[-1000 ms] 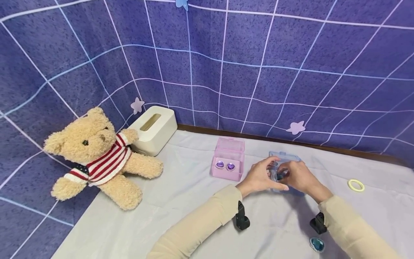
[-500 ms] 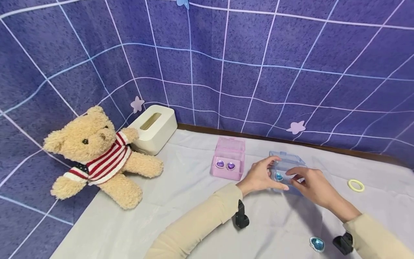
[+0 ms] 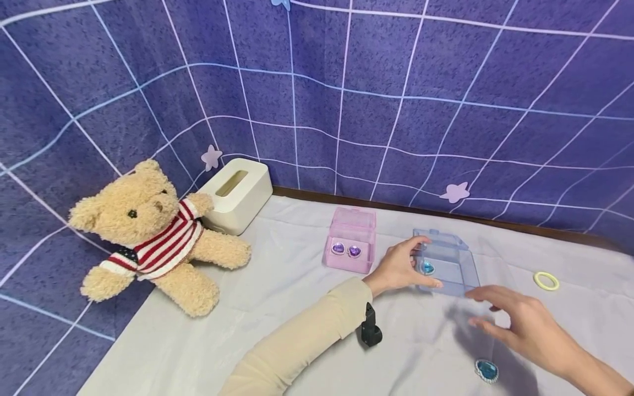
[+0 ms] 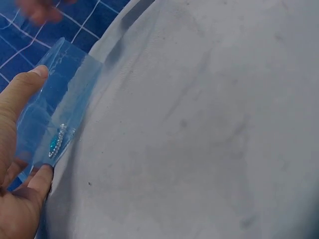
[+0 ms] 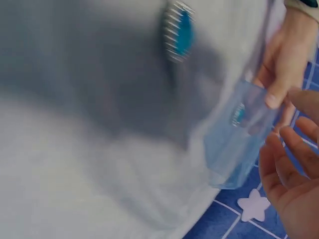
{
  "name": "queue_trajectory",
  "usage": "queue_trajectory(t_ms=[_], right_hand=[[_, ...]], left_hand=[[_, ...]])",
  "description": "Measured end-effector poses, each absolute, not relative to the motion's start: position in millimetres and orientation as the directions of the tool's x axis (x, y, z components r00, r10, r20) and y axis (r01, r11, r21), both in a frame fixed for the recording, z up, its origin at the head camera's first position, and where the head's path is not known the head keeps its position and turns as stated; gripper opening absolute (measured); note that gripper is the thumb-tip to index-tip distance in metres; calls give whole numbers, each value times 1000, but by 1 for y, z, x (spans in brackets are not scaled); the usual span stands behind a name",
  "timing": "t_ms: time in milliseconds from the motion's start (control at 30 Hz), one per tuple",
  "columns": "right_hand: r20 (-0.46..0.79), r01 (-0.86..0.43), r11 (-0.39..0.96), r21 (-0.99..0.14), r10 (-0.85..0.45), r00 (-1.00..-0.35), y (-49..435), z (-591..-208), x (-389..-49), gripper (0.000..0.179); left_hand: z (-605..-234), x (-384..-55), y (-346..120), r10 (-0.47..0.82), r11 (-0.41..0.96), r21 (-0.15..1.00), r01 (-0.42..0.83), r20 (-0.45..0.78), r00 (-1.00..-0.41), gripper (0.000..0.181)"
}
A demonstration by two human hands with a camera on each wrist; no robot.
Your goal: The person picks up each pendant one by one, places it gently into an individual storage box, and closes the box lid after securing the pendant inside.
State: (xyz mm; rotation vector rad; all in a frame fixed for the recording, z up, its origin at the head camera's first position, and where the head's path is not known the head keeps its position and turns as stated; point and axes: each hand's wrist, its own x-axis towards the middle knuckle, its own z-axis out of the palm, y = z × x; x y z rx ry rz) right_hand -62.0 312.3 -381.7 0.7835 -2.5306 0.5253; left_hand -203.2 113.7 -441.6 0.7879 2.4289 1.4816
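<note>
My left hand [image 3: 396,268] grips the left end of a clear blue plastic box [image 3: 454,275], thumb at the front and fingers behind. The box's lid stands raised at the back. Inside, at the left, lies a blue jewel piece [image 3: 427,268] edged with small sparkling stones; the left wrist view shows this jewel [image 4: 56,142] near the fingertips. My right hand [image 3: 535,324] is off the front right corner of the box, fingers spread and holding nothing. On the cloth in front of it lies a matching heart-shaped blue jewel [image 3: 487,371], also large in the right wrist view.
Left of the blue box stands an open pink box [image 3: 349,264] with two purple jewels [image 3: 354,251]. A pale yellow ring [image 3: 546,281] lies at the right. Farther left are a cream tissue box [image 3: 247,201] and a teddy bear [image 3: 148,220]. A blue-purple curtain [image 3: 346,110] backs the table.
My right hand let go of the blue jewel inside the blue box and drew back toward the lower right. My left hand has stayed at the box's left end.
</note>
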Motion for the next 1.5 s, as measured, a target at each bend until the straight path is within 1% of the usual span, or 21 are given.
queue_trajectory(t_ms=[167, 300, 367, 400, 533, 633, 867, 1067, 1300, 1433, 1500], right_hand=[[425, -611, 767, -195, -495, -758, 326, -402, -38, 53], [229, -583, 781, -223, -539, -810, 338, -419, -25, 46], [182, -583, 777, -240, -554, -813, 341, -427, -21, 42], [177, -589, 768, -252, -562, -808, 343, -431, -19, 40], [317, -667, 702, -250, -591, -741, 344, -442, -15, 42], [369, -691, 679, -246, -594, -715, 342, -444, -16, 44], [360, -671, 704, -233, -578, -732, 341, -447, -15, 42], [404, -676, 709, -201, -569, -716, 339, -446, -14, 45], [400, -636, 745, -201, -531, -747, 331, -433, -17, 46], [428, -642, 739, -205, -521, -738, 323, -426, -22, 45], [447, -657, 727, -200, -529, -721, 322, -422, -24, 44]], left_hand=[[-442, -203, 115, 535, 355, 871, 339, 108, -838, 92], [-441, -202, 113, 532, 335, 886, 320, 102, -841, 92], [-441, -202, 112, 532, 330, 888, 320, 105, -840, 92], [-441, -202, 112, 533, 331, 886, 324, 108, -839, 92], [-441, -203, 112, 537, 339, 876, 342, 119, -835, 92], [-441, -204, 113, 534, 342, 874, 344, 120, -837, 92], [-440, -202, 113, 529, 342, 886, 313, 94, -844, 92], [-439, -201, 113, 529, 344, 888, 306, 86, -844, 91], [-440, -201, 113, 521, 347, 891, 294, 78, -850, 91], [-440, -201, 112, 520, 363, 878, 312, 87, -850, 91], [-440, -201, 112, 521, 368, 872, 324, 95, -848, 92]])
